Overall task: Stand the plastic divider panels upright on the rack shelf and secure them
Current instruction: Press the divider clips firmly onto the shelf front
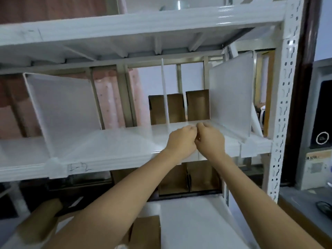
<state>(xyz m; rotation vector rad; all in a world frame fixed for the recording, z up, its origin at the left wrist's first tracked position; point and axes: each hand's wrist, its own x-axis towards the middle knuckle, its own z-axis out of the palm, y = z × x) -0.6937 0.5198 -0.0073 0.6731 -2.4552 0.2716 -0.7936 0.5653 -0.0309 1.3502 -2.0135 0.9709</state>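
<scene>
— Where are the divider panels sitting right now?

— Three translucent plastic ones are standing upright on the white rack shelf [111, 141]. The middle divider panel [165, 94] is facing me edge-on, so I'm seeing it as a thin white strip rising from the shelf towards the shelf above [125, 29]. The left divider panel [64, 106] is standing near the shelf's left part, and the right divider panel [231, 97] is standing close to the perforated white upright post [285, 97].

— And your hands?

— Both are reaching over the shelf's front edge, just right of the middle panel's foot. My left hand [181, 141] and my right hand [210, 139] are touching knuckle to knuckle, fingers curled in. They're pinching something small between them, but I'm not able to make out what it is.

— Any writing?

— A handwritten mark on the shelf's front lip [80, 168] is reading roughly "1-2"; I'm not sure of it. The label on the beige box [314, 168] at the far right is too blurred.

— What else is around?

— Brown cardboard boxes [179, 108] are showing behind the shelf, and more cardboard [188, 182] is sitting below it.
</scene>
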